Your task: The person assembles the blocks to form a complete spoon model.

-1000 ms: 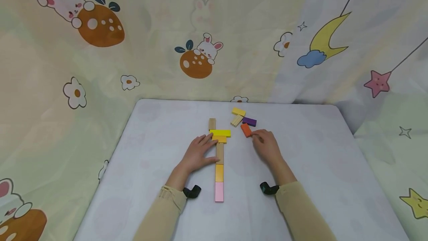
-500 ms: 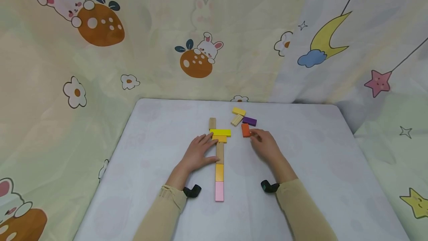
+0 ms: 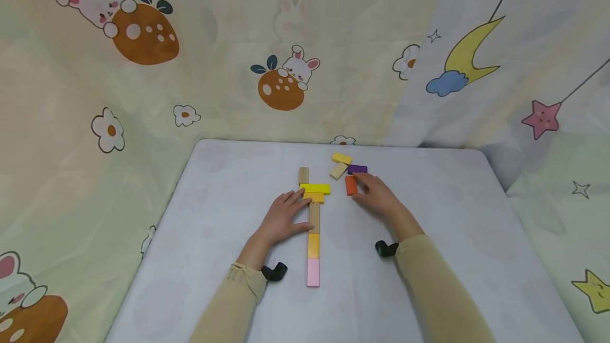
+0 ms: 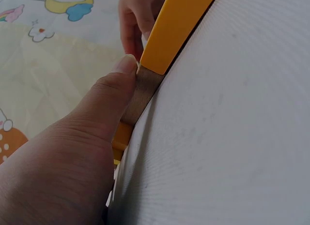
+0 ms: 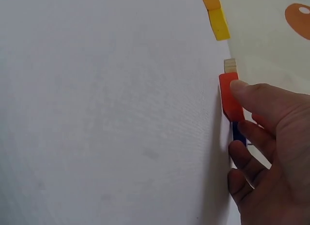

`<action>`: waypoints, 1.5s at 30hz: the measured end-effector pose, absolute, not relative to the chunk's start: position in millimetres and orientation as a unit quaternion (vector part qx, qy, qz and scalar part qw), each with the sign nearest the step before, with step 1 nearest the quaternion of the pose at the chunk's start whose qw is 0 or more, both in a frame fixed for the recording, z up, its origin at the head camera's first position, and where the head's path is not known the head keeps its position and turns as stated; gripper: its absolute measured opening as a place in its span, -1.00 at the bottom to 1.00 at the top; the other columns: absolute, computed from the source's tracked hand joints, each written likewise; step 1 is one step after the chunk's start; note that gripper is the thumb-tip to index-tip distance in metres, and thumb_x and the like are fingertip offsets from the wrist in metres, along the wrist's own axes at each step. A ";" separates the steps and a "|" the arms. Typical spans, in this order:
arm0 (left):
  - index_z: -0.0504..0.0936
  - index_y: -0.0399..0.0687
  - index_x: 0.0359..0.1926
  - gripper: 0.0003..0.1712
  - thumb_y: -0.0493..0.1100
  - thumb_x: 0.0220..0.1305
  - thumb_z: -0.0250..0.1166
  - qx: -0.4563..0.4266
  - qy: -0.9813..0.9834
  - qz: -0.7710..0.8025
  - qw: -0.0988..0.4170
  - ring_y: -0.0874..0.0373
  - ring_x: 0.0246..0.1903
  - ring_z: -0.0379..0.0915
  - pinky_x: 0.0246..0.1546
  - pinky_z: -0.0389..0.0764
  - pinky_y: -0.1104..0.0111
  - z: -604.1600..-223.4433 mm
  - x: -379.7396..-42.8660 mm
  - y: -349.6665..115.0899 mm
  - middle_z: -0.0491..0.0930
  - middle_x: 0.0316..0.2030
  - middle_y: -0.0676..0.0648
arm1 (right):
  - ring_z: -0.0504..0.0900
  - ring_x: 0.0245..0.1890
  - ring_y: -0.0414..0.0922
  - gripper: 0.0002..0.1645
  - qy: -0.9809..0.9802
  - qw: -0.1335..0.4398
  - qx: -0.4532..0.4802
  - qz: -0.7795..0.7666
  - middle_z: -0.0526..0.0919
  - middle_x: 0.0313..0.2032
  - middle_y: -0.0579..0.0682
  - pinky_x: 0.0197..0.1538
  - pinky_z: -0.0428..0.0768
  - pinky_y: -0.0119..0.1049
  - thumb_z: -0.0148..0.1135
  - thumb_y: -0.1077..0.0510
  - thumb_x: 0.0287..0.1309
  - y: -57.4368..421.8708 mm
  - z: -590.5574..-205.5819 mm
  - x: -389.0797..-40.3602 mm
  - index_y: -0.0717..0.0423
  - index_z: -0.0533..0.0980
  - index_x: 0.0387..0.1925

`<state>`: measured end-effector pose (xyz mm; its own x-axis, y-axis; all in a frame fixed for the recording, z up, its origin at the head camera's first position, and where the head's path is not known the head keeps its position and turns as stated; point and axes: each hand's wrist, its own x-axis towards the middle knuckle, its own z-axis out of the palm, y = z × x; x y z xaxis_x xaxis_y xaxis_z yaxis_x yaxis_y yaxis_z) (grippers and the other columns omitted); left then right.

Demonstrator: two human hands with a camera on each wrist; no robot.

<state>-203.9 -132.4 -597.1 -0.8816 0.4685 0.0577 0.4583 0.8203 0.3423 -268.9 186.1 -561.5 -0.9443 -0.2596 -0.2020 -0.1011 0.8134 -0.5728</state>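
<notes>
A line of flat wooden blocks runs down the middle of the white table (image 3: 224,184): a tan block (image 3: 303,174), a long yellow block (image 3: 315,188), an orange-yellow block (image 3: 313,197), a second tan block (image 3: 313,217), an amber block (image 3: 313,245) and a pink block (image 3: 313,272). My left hand (image 3: 286,215) lies flat to the left of the line, its thumb (image 4: 104,101) pressed against the second tan block (image 4: 143,92). My right hand (image 3: 374,195) pinches a small orange block (image 3: 351,185) from its right side, the thumb (image 5: 256,97) on the orange block (image 5: 230,97) and the fingers curled.
Just beyond the orange block lie a purple block (image 3: 357,169), a pale tan block (image 3: 338,171) and a small yellow block (image 3: 341,158). Cartoon-print cloth (image 3: 286,68) hangs behind and beside the table. Bare tabletop spreads to the far left and right.
My right hand has pushed forward and turned the orange block from slanted to upright, closer to the purple block. My left hand and the block line have stayed put.
</notes>
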 end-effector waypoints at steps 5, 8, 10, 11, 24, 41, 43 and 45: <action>0.26 0.33 0.47 -0.08 0.53 0.16 0.15 0.242 0.955 0.173 0.014 -0.03 0.51 -0.01 0.53 0.03 0.03 -596.7 -204.1 -131.9 0.00 0.56 0.10 | 0.36 0.31 0.11 -0.12 0.945 0.132 -0.109 -0.279 0.30 0.43 0.06 0.42 0.32 0.17 0.28 -0.09 0.26 188.0 -565.9 -273.9 -0.17 0.13 0.52; 0.26 0.33 0.47 -0.07 0.53 0.16 0.15 0.242 0.955 0.171 0.012 -0.03 0.51 -0.01 0.53 0.03 0.02 -597.8 -204.5 -132.1 0.00 0.56 0.10 | 0.36 0.31 0.12 -0.13 0.945 0.125 -0.119 -0.278 0.31 0.43 0.08 0.42 0.32 0.16 0.29 -0.08 0.25 188.3 -565.9 -273.9 -0.13 0.15 0.51; 0.25 0.33 0.48 -0.07 0.54 0.16 0.15 0.241 0.955 0.171 0.013 -0.03 0.51 -0.02 0.53 0.02 0.03 -598.5 -204.7 -132.4 0.00 0.56 0.11 | 0.36 0.32 0.12 -0.13 0.943 0.121 -0.122 -0.285 0.31 0.42 0.09 0.42 0.32 0.15 0.30 -0.09 0.24 187.4 -564.6 -273.0 -0.12 0.17 0.49; 0.25 0.34 0.48 -0.07 0.54 0.16 0.14 0.241 0.955 0.172 0.013 -0.03 0.51 -0.02 0.53 0.02 0.03 -598.8 -204.8 -132.5 0.00 0.56 0.11 | 0.38 0.30 0.11 -0.14 0.941 0.119 -0.124 -0.291 0.34 0.40 0.09 0.41 0.33 0.15 0.32 -0.10 0.23 186.5 -563.8 -272.6 -0.12 0.18 0.48; 0.23 0.37 0.48 -0.07 0.54 0.15 0.15 0.232 0.957 0.175 0.026 -0.01 0.52 -0.04 0.54 0.00 0.03 -598.1 -204.0 -133.9 -0.03 0.57 0.13 | 0.52 0.23 -0.03 -0.27 0.913 0.086 -0.159 -0.367 0.46 0.30 -0.05 0.23 0.58 0.00 0.37 -0.03 0.21 146.5 -547.9 -279.6 -0.12 0.31 0.37; 0.25 0.34 0.48 -0.07 0.55 0.16 0.12 0.236 0.956 0.172 0.027 -0.02 0.52 -0.03 0.54 -0.01 0.02 -592.5 -202.8 -132.5 0.00 0.56 0.12 | 0.45 0.31 0.03 -0.29 0.929 0.092 -0.139 -0.331 0.38 0.38 0.00 0.41 0.38 0.06 0.31 -0.18 0.23 103.6 -545.5 -302.8 -0.10 0.35 0.34; 0.26 0.34 0.47 -0.07 0.55 0.16 0.12 0.237 0.956 0.170 0.023 -0.03 0.52 -0.02 0.54 0.00 0.03 -592.7 -202.8 -132.4 0.01 0.56 0.11 | 0.46 0.30 0.03 -0.27 0.931 0.095 -0.129 -0.329 0.36 0.40 0.01 0.40 0.39 0.07 0.30 -0.20 0.23 107.5 -546.8 -301.9 -0.11 0.34 0.35; 0.26 0.33 0.47 -0.07 0.54 0.16 0.13 0.237 0.956 0.169 0.023 -0.03 0.52 -0.02 0.54 0.00 0.03 -592.0 -202.8 -132.5 0.01 0.56 0.11 | 0.48 0.28 0.03 -0.24 0.930 0.097 -0.121 -0.333 0.36 0.40 0.00 0.39 0.40 0.07 0.30 -0.21 0.22 112.9 -547.3 -301.1 -0.12 0.32 0.37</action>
